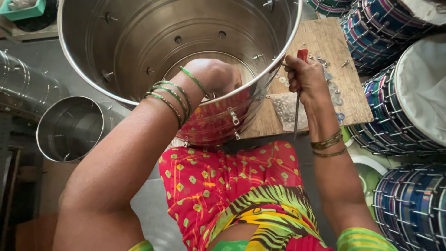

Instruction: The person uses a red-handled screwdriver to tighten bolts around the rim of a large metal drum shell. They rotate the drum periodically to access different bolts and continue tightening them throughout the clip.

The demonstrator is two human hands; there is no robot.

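**You reach inside the steel drum shell while your other hand holds a screwdriver against its outside.**

From the head camera: the steel drum shell rests tilted against your lap, its open mouth toward you, so both wall faces can be reached at once. Your left hand goes over the near rim, fingers curled as if pinching a small part at the wall; what they grip is hidden. Your right hand is clenched around the red-handled screwdriver, just outside the rim. Loose screws and washers and a clear plastic bag lie on the wooden board, near that hand. A second shell stands left; finished drums are stacked right.
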